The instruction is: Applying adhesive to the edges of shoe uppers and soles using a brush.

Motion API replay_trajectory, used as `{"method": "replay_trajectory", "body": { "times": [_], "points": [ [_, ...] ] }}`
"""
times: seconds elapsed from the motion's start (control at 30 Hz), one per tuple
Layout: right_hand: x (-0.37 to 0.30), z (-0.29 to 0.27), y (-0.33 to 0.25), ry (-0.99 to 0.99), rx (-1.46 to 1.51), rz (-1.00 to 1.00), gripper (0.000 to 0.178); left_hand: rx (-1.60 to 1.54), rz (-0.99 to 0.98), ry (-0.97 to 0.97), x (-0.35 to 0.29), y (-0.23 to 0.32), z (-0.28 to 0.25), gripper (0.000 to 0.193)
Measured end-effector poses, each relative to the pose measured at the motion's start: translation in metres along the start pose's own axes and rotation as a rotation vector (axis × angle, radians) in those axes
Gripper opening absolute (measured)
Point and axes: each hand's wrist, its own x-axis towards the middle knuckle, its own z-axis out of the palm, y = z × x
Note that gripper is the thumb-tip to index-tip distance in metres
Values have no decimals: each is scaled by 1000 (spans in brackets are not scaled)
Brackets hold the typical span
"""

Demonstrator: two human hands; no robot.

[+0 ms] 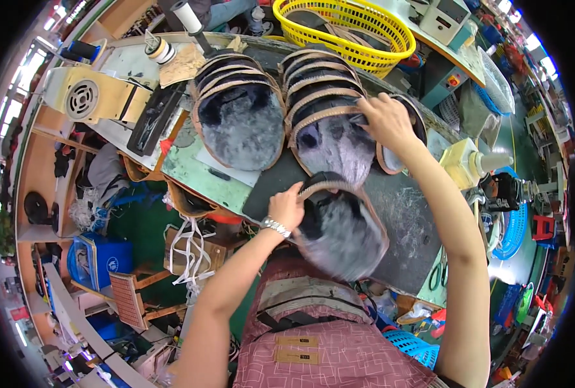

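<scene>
My left hand, with a metal watch band at its wrist, grips the edge of a grey fleece-lined slipper with a tan rim. That slipper hangs tilted over the near edge of the bench and is blurred at its lower end. My right hand is closed at the right edge of the front slipper in the middle stack; its fingertips are partly hidden. To the left lies another stack of like slippers. A further slipper is partly covered by my right hand and forearm.
A yellow plastic basket stands behind the stacks. At the left are a cream-coloured machine and thread spools. A pale yellow container with a nozzle stands right of the dark mat; scissors lie near its right corner.
</scene>
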Motion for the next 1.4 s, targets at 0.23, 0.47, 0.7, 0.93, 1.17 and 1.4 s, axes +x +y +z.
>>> {"method": "replay_trajectory", "body": {
  "times": [0.23,0.47,0.7,0.93,1.17,1.4],
  "points": [
    [32,46,-4,-8,-153,-131,16,424,275,375,120,-68,-159,31],
    [-2,-11,-49,-248,41,83,13,762,324,695,190,-77,-125,53],
    [-120,5,-101,-308,201,320,27,579,310,591,161,-77,-118,56],
    [-183,-23,-118,-129,237,-69,38,-258,793,176,-20,36,-30,7],
    [-209,65,-96,-213,134,61,12,179,665,-168,-88,54,117,49],
    [-199,85,-56,-577,861,951,28,219,739,-232,-67,82,112,53]
  ]
}}
